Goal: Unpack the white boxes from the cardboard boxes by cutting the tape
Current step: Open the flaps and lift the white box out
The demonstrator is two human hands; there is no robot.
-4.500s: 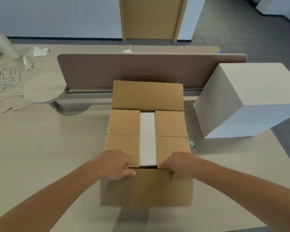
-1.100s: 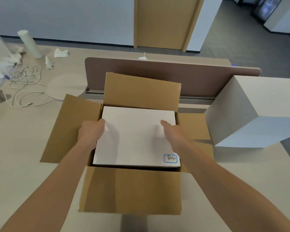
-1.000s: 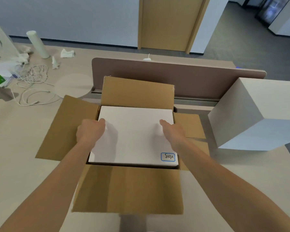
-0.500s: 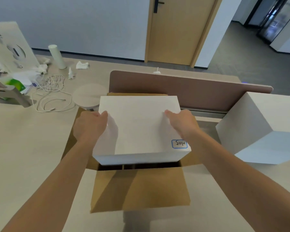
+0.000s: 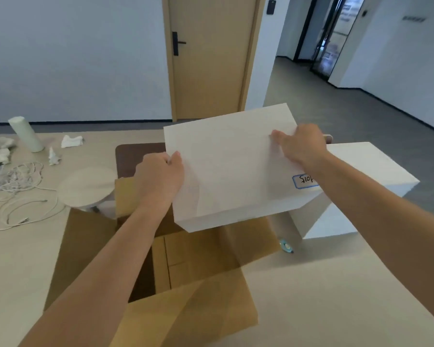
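Grips flat white rectangular box aloft by opposite short edges with left hand and right hand; hangs clear above open brown cardboard box, long axis hand to hand, right end higher.

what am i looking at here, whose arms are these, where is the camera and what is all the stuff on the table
There is no machine here. These are a person's bare arms, filmed by one wide-angle camera worn on the head, looking forward and down. The left hand and right hand each have a grip on a side edge of a white box, holding it tilted in the air above the open cardboard box on the table. A second white box stands to the right. To the left lie loose cables, a white roll and crumpled tissue.
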